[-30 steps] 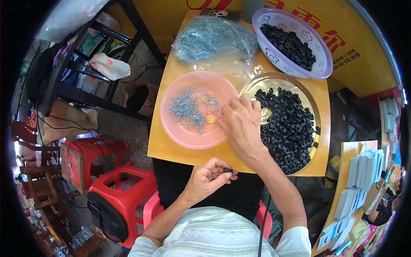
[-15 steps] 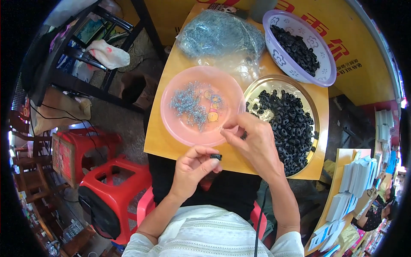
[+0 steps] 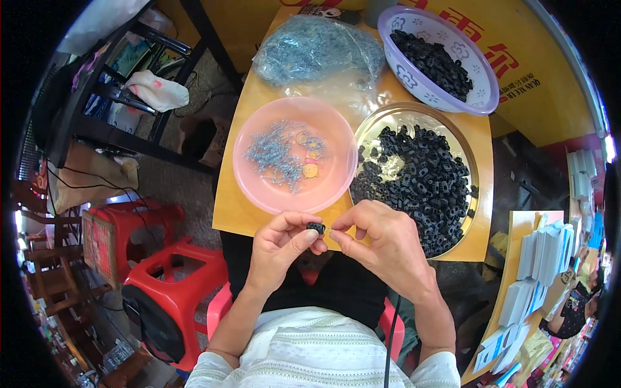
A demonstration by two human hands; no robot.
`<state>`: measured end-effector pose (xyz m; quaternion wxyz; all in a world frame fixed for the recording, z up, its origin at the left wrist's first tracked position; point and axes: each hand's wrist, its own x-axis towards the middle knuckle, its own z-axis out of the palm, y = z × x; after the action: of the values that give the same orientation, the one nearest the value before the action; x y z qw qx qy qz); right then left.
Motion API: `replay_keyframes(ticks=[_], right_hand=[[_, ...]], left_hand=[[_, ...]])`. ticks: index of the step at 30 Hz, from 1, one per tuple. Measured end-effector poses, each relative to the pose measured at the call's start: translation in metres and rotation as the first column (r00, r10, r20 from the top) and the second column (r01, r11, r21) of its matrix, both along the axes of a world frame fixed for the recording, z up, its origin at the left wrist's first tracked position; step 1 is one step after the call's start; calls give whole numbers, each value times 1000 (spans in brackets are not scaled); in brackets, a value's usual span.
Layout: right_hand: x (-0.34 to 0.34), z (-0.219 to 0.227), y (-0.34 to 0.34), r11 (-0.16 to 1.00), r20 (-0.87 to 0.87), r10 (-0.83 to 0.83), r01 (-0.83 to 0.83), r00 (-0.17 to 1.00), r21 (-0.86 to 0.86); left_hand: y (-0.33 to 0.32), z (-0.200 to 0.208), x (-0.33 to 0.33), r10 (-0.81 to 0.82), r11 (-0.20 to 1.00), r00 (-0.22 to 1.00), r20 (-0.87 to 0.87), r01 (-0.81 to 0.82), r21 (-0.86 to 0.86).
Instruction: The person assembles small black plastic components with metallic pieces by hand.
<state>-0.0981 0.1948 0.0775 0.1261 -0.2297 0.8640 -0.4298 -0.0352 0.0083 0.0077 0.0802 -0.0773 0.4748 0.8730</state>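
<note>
Between the thumb and fingers of my left hand (image 3: 273, 252) is a small black plastic cord-lock piece (image 3: 315, 228). My right hand (image 3: 392, 244) pinches a tiny thin metal spring (image 3: 329, 229), its end against the right side of the black piece. Both hands meet just off the table's front edge. Beyond them stands a translucent pink bowl (image 3: 334, 152) with a heap of small silvery springs (image 3: 275, 154) in it. To its right, a round gold tray (image 3: 387, 170) carries many loose black plastic pieces (image 3: 430, 187); my right hand covers its lower left edge.
A lilac bowl (image 3: 488, 81) at the back right holds more black parts. A clear plastic bag (image 3: 317, 52) of springs lies at the back of the yellow table (image 3: 234, 204). Red stools (image 3: 171, 275) stand left; boxes (image 3: 540, 258) stack at right.
My right hand has moved down and left from the pink bowl's edge, bringing the spring to the black piece. My left hand has shifted slightly left and up, still holding that piece.
</note>
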Motion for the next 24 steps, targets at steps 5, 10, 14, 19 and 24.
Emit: replay_keyframes(ticks=[5, 10, 14, 19, 24], right_hand=[[9, 0, 9, 995, -54, 43, -38, 998, 95], [14, -6, 24, 999, 66, 42, -42, 997, -9], [17, -9, 32, 986, 316, -3, 55, 949, -157], [21, -31, 41, 927, 521, 74, 134, 850, -350], [17, -39, 48, 839, 675, 235, 204, 699, -504]], left_hand=[[2, -1, 5, -149, 982, 989, 22, 150, -115], [6, -5, 7, -278, 958, 959, 62, 281, -50], [13, -5, 8, -320, 946, 942, 101, 312, 86], [22, -5, 9, -378, 917, 920, 107, 356, 180], [23, -8, 8, -473, 852, 881, 31, 448, 271]])
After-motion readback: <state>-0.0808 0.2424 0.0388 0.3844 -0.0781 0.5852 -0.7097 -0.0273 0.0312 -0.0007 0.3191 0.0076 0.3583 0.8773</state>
